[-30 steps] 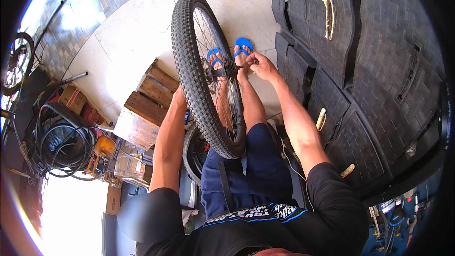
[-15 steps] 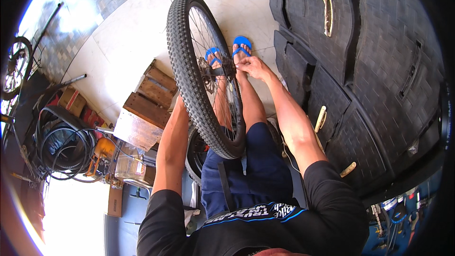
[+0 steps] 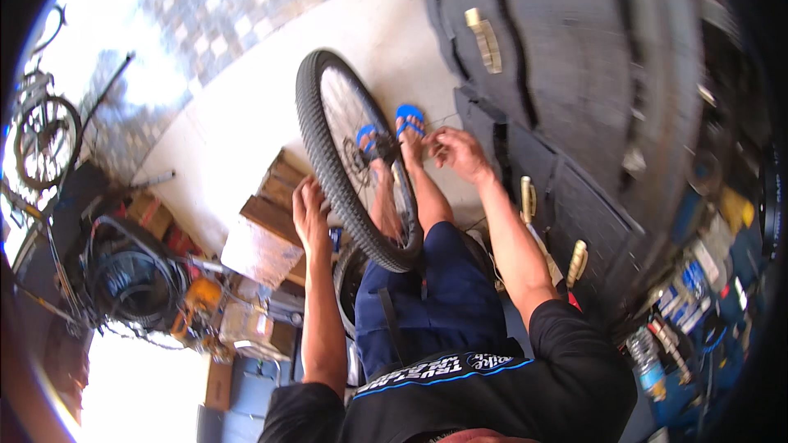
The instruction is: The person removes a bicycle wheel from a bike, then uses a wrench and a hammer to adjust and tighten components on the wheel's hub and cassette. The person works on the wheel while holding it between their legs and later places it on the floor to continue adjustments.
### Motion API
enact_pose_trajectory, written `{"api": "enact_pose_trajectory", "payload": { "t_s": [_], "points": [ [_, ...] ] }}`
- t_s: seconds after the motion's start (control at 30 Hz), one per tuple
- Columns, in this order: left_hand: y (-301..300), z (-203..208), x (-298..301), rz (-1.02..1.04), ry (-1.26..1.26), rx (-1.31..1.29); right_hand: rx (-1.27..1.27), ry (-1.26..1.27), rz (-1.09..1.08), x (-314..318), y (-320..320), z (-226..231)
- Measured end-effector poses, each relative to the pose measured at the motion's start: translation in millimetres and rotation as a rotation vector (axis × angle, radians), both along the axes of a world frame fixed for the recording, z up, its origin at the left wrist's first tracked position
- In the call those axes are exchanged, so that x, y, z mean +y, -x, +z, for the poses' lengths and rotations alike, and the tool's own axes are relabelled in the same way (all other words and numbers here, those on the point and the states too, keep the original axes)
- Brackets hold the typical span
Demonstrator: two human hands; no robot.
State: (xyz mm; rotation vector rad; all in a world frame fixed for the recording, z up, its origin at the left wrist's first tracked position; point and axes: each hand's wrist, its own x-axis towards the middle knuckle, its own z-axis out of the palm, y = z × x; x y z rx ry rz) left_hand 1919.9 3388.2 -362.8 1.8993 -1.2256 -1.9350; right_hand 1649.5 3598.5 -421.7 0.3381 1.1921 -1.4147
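Both hands are on the black knobby-tyred spoked bicycle wheel (image 3: 355,156), upright between my knees: my left hand (image 3: 310,212) grips the tread, my right hand (image 3: 456,151) pinches narrowly near the hub, holding what I cannot tell; tyre mounted, spoke-side work seemingly unfinished

You are sitting over a pale concrete floor (image 3: 246,115) that is giving way to checkered paving (image 3: 246,16) at its far edge. A wooden crate (image 3: 275,201) is resting on it by your left, and your blue sandals (image 3: 408,119) are standing on it ahead.
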Motion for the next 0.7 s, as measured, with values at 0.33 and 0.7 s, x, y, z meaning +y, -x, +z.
{"api": "enact_pose_trajectory", "payload": {
  "t_s": [0.33,0.7],
  "points": [
    [60.0,68.1,51.7,-0.691,0.448,-0.274,1.122,0.17,0.275,-48.2,51.2,366.0],
    [60.3,55.0,-48.6,-0.71,0.412,-0.347,1.592,-0.734,0.297,59.6,84.3,415.6]
  ]
}}
